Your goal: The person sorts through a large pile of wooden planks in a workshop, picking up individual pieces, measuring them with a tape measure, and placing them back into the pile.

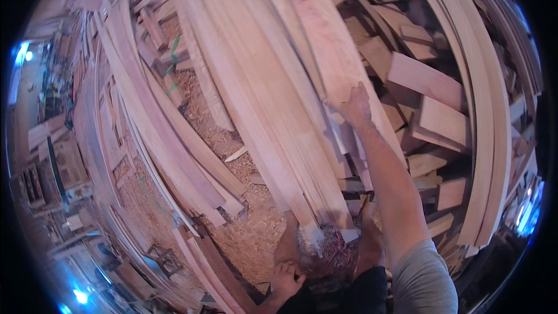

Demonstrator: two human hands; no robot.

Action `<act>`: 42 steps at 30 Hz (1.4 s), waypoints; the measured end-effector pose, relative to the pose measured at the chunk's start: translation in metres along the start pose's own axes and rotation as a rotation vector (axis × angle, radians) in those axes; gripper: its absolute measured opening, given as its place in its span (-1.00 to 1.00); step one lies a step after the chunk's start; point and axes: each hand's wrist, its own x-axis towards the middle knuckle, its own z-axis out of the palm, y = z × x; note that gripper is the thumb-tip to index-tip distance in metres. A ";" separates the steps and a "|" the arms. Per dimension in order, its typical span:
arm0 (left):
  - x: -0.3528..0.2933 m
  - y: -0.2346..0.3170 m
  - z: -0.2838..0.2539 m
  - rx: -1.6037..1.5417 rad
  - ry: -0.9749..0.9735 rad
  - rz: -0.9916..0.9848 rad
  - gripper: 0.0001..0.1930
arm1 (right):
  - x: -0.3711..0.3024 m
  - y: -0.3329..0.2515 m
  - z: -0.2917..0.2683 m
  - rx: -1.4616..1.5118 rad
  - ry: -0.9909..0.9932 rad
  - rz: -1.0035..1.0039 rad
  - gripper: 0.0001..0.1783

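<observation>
My right hand (356, 108), its arm reaching forward in a grey sleeve, grips a wide pale wooden board (328, 40) with a pink streak, near that board's close end. The fingertips lie on the wood; the thumb is hard to make out. Just left of it runs a stack of long planks (250, 70), reaching from the far side down to between my lower legs. My left hand (286, 279) rests low beside my leg, fingers curled in, with nothing seen in it.
Short wood blocks (427, 81) lie heaped on the right, beside tall curved-looking planks (482, 104). More long boards (168, 134) lean across the left. Wood shavings (247, 250) cover the floor around my feet. A cluttered bench area (64, 163) stands at far left.
</observation>
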 end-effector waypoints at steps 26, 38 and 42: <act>0.164 0.317 -0.106 -1.616 0.157 0.060 -0.72 | -0.562 0.180 -0.273 -0.269 0.212 -0.297 -0.60; 0.093 0.578 -0.110 -1.578 -0.124 0.603 -0.61 | -0.547 0.306 -0.407 -0.025 0.106 0.305 -0.69; 0.106 0.613 -0.117 -1.098 -0.150 0.714 -0.34 | -0.538 0.395 -0.408 -0.262 0.280 0.214 -0.59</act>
